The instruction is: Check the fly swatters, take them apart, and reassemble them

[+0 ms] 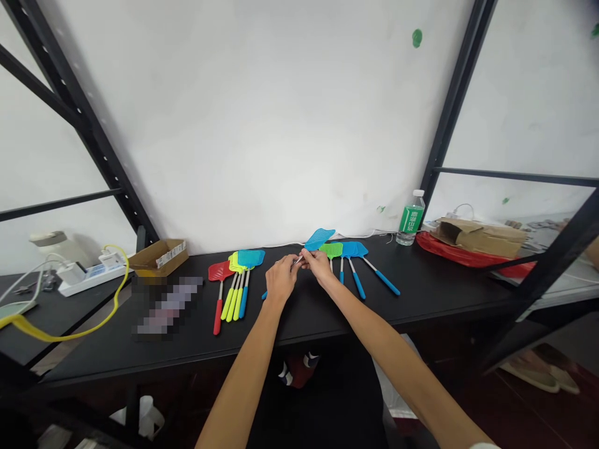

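Note:
Over the middle of the black table, both my hands are closed on a blue fly swatter (320, 238). My left hand (279, 277) grips its metal rod, and the tip of a blue handle (264, 295) peeks out to its left. Close beside it, my right hand (318, 265) pinches the rod just below the swatter's head. To the left lie a red fly swatter (219, 299), several yellow swatters (231, 299) and a blue swatter (247, 274), heads overlapping. Behind and right of my right hand are a green swatter (332, 250) and several blue swatters (359, 249).
A small open cardboard box (159, 259) and a pixelated patch are on the left, near a white power strip (93, 277) and yellow cable (116, 299). At the right stand a water bottle (410, 218) and a torn carton (477, 237) on red plastic. Black shelf posts frame both sides.

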{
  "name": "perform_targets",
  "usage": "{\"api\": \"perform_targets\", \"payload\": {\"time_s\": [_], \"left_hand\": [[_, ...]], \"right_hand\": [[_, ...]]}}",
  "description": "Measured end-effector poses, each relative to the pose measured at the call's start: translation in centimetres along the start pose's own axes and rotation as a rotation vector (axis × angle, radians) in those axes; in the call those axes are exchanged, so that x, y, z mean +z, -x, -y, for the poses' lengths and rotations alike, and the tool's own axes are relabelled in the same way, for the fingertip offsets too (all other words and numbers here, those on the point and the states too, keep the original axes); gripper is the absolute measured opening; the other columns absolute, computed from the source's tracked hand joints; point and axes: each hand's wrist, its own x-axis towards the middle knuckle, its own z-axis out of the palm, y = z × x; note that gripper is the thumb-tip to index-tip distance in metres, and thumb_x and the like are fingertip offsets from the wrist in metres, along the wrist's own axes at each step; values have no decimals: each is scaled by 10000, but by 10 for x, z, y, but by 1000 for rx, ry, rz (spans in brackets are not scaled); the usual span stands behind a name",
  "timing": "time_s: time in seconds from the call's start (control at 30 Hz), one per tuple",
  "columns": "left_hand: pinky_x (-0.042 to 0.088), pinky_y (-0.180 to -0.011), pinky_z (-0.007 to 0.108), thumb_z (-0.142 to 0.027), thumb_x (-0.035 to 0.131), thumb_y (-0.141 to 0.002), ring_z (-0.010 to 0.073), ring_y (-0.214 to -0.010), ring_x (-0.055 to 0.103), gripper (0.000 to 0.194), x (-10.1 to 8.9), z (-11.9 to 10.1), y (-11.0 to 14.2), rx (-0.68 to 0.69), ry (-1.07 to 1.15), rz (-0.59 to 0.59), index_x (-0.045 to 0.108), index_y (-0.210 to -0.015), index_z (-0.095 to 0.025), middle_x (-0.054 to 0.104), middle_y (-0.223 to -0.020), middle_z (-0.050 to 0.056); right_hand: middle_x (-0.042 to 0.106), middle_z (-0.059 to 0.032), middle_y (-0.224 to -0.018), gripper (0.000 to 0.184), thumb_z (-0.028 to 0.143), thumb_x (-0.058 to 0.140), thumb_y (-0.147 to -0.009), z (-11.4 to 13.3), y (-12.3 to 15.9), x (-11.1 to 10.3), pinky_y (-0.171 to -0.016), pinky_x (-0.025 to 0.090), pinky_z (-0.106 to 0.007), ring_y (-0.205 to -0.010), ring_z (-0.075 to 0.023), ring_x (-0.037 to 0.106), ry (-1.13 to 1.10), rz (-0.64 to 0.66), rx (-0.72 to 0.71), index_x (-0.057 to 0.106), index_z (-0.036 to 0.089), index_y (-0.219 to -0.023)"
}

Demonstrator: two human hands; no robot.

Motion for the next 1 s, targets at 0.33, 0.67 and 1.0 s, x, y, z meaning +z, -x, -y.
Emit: {"api": "perform_targets", "payload": {"time_s": [0.33,0.67,1.0], "left_hand": [[411,-681,286,-396,369,-1018,227,-873,681,344,2,-6,-3,-58,-44,37,670,-1143,-284,747,-985,61],[443,-736,305,-372,498,-973,234,-961,607,242,2,-4,-2,32,-21,-83,677,-1107,-280,732,-1015,56],[404,-665,289,-392,411,-1003,224,-849,625,324,1,-4,-2,-19,-57,-43,706,-1092,-290,702,-864,64]], "right_hand": [[675,-53,-661,424,572,640,-776,-1,-5,-4,-486,483,-219,-605,-148,624,201,-106,-102,710,154,-750],[658,-52,-632,489,634,592,-795,15,-1,-9,-506,476,-246,-609,-178,636,239,-242,-122,698,157,-781],[682,-68,-704,495,647,571,-800,15,-3,-11,-484,450,-241,-607,-168,616,209,-287,-132,673,164,-764]]}}
